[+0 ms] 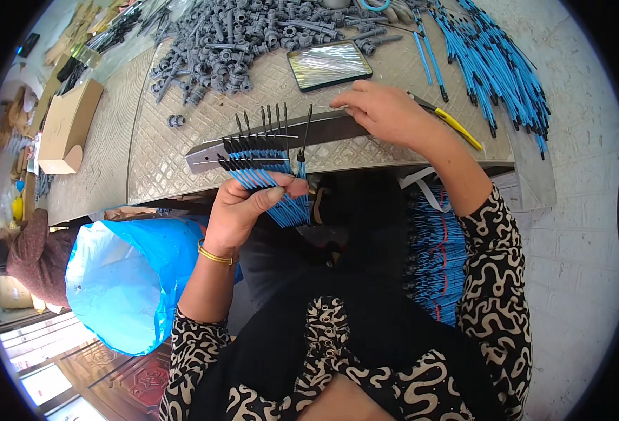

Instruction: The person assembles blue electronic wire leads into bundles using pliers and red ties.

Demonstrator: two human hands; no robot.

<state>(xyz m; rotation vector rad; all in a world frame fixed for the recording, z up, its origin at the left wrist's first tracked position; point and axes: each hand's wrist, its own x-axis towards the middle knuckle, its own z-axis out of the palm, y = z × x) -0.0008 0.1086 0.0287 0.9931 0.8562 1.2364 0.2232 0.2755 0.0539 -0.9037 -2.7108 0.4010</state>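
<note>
My left hand [242, 210] is closed around a row of thin blue rods with black ends [257, 160], held side by side at the table's near edge. Two thin metal wires [267, 160] run across their black ends, and several black tips point up and away from me. One rod stands a little apart at the row's right end. Over the table to the right, my right hand [383, 112] has its thumb and fingers pinched together. What lies between those fingertips, if anything, is too small to make out. Just beyond it sits a dark tray of thin metal wires [329, 63].
Grey plastic fittings [232, 42] are heaped at the back. A dark metal bar [337, 132] lies along the near edge, with yellow-handled pliers [457, 128] right of it. Blue rods [492, 63] are piled far right. A blue bag [123, 281] and another person [35, 256] are at left.
</note>
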